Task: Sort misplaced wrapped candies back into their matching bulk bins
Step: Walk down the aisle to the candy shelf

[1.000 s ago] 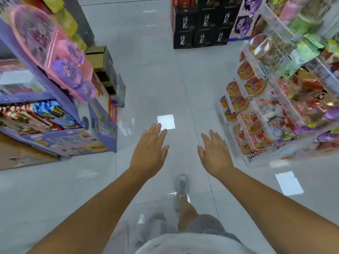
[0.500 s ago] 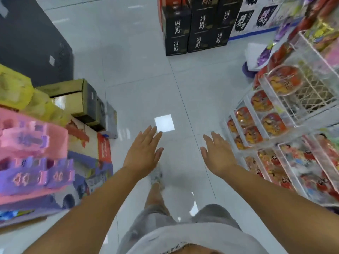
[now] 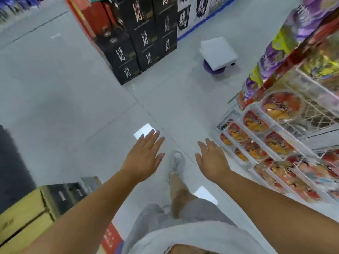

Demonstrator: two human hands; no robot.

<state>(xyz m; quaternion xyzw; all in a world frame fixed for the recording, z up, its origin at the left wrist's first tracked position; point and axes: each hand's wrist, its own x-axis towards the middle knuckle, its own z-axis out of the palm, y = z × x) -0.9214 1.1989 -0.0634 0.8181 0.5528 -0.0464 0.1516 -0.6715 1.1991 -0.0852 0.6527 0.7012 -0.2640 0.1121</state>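
Observation:
My left hand (image 3: 144,157) is stretched out over the shop floor with straight fingers and holds nothing. My right hand (image 3: 212,160) hangs beside it, palm down, fingers relaxed and empty. To the right stands a clear display rack (image 3: 275,149) with packs of red and orange sweets in its compartments. Bags of wrapped candies (image 3: 278,52) in purple, yellow and red lie on top of it, blurred. Both hands are left of the rack and touch nothing.
A stack of black boxes (image 3: 145,41) stands ahead across the pale tiled floor (image 3: 73,107). A white box on a purple stool (image 3: 217,55) sits beyond the rack. Yellow and black cartons (image 3: 36,208) lie at lower left. My foot (image 3: 176,161) is between the hands.
The view has swung forward and right: the left shelves have slid out of sight, and the black boxes and the rack are nearer. Both hands stay open and empty.

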